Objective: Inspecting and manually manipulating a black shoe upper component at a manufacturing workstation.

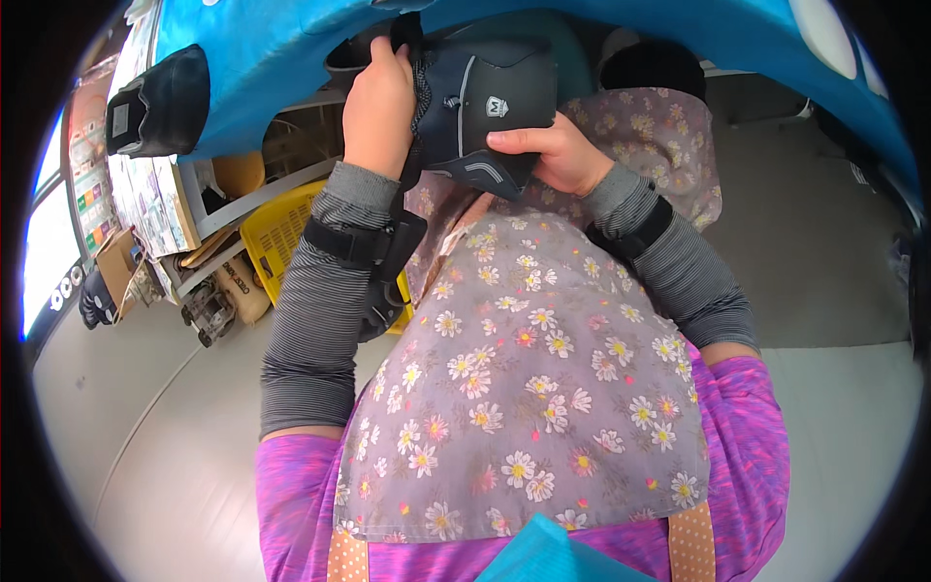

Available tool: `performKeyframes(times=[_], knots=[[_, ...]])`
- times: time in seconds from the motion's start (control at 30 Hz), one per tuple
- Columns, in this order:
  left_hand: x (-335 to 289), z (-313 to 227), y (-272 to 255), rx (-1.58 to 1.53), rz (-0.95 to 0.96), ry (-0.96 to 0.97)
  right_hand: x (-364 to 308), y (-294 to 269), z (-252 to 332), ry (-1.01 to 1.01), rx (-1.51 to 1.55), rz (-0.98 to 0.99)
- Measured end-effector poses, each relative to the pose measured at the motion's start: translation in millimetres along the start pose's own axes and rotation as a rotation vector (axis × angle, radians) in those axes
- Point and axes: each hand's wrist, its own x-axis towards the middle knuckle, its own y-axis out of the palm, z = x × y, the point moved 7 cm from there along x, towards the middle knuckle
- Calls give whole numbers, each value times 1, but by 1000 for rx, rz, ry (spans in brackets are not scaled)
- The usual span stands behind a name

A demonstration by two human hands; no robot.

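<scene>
A dark navy and black shoe upper (504,97), with a grey piping line, a small pale badge and grey curved stripes, is held up between my hands in front of the blue-covered table. My left hand (380,112) is closed round its dark, cord-edged left side, fingertips up at a black strip. On the other side my right hand (562,153) pinches it, thumb lying flat on the outer face near the badge. The fingers of that hand are mostly hidden behind the piece.
Another black shoe upper (165,102) lies at the left edge of the blue table cover (252,58). Below stand a yellow plastic basket (281,228) and a metal frame (262,199). A flowered apron (524,369) covers my lap, and a thin cable (145,417) runs along the floor.
</scene>
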Motion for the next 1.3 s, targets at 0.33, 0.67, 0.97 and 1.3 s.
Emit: performKeyframes(times=[0.33,0.67,0.97,1.3], knots=[[2,11,21,-146,67,-110,-9,-1,4,-49,-151,-85],[-8,-5,-14,35,-93,-28,-7,7,5,-73,-81,-61],[-3,15,24,-181,79,-105,-4,-1,2,-42,-104,-52],[-9,44,38,-364,-30,-271,-6,-3,2,-8,-99,-101]])
